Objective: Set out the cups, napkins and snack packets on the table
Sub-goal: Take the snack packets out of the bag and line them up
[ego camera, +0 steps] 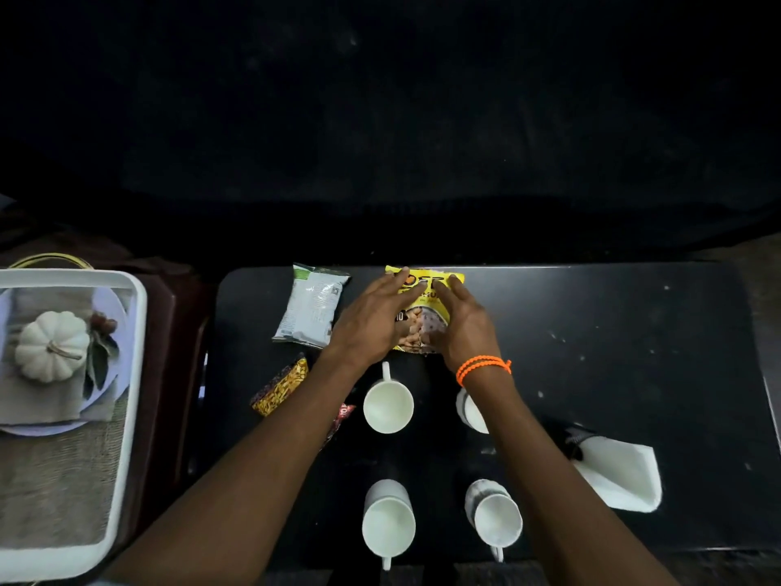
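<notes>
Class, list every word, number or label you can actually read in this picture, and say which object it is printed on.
Yellow packet, under both hands: large black letters, partly covered; only "HU" reads.
White packet: small print, too blurred to read.
Patterned yellow packet: no readable text.
Red packet, mostly hidden under the left arm: a mark like "10", not certain.
Cups, napkin, tray: no text.

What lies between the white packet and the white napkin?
In the head view, the yellow packet under both hands, left hand and right hand, lies between white packet and napkin.
</notes>
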The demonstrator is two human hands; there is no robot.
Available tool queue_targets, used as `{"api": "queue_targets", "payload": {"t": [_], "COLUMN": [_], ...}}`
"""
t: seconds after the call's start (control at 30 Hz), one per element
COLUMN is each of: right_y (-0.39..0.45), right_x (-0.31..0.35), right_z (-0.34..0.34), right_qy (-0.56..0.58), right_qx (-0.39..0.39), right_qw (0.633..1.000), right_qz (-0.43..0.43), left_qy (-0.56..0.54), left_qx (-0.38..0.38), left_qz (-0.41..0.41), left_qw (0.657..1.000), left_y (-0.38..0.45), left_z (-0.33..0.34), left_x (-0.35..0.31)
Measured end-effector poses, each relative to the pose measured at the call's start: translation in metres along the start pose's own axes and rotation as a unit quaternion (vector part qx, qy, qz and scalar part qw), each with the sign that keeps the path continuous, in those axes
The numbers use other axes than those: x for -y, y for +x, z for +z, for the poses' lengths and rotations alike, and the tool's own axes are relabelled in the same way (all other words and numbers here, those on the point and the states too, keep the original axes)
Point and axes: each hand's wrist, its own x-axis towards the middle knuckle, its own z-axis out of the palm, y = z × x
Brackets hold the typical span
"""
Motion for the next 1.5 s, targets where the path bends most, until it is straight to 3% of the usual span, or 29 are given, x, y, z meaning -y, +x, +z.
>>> {"api": "queue_targets", "payload": {"t": [0.4, 0.47, 0.57, 0.67, 0.77, 0.83, 0.97, 1.07, 1.2, 1.3, 1.37, 1.43, 1.5], "right_y": [-0.001, -0.002, -0.006, -0.006, -0.003, -0.001, 0.006, 0.01, 0.008, 0.004, 0.003, 0.0, -0.007], "right_x": [0.005, 0.019, 0.051, 0.089, 0.12, 0.131, 0.14, 0.143, 0.145, 0.147, 0.151, 0.157, 0.163], "right_z": [-0.008, -0.013, -0.013, 0.001, 0.027, 0.045, 0.058, 0.059, 0.06, 0.055, 0.05, 0.046, 0.044], "right_qy": [-0.062, -0.064, 0.026, 0.085, 0.052, 0.024, 0.029, 0.064, 0.191, 0.293, 0.263, 0.142, -0.002], "right_qx": [0.017, -0.028, -0.08, -0.03, 0.035, 0.058, 0.037, 0.045, 0.075, 0.019, -0.033, -0.083, -0.12], "right_qw": [0.998, 0.998, 0.995, 0.992, 0.99, 0.988, 0.992, 0.996, 0.978, 0.952, 0.962, 0.986, 0.989], "right_qz": [-0.009, -0.005, -0.045, -0.092, -0.126, -0.138, -0.121, -0.049, 0.045, 0.089, 0.064, 0.003, -0.089], "left_qy": [0.035, 0.0, -0.023, -0.004, 0.0, -0.049, -0.191, -0.257, -0.418, -0.437, -0.494, -0.55, -0.49], "left_qx": [-0.004, -0.045, -0.157, -0.157, -0.082, -0.088, -0.177, -0.229, -0.218, -0.214, -0.189, -0.15, -0.131], "left_qz": [-0.013, -0.009, -0.035, -0.091, -0.111, -0.125, -0.169, -0.256, -0.312, -0.314, -0.305, -0.285, -0.289], "left_qw": [0.999, 0.999, 0.987, 0.983, 0.991, 0.987, 0.951, 0.903, 0.825, 0.815, 0.792, 0.77, 0.812], "left_y": [-0.014, -0.022, -0.04, -0.056, -0.068, -0.074, -0.079, -0.077, -0.074, -0.072, -0.07, -0.069, -0.068], "left_z": [-0.007, -0.02, -0.043, -0.058, -0.058, -0.051, -0.036, -0.034, -0.036, -0.039, -0.041, -0.04, -0.039], "left_x": [-0.009, -0.002, 0.028, 0.068, 0.092, 0.094, 0.087, 0.085, 0.076, 0.073, 0.068, 0.061, 0.057]}}
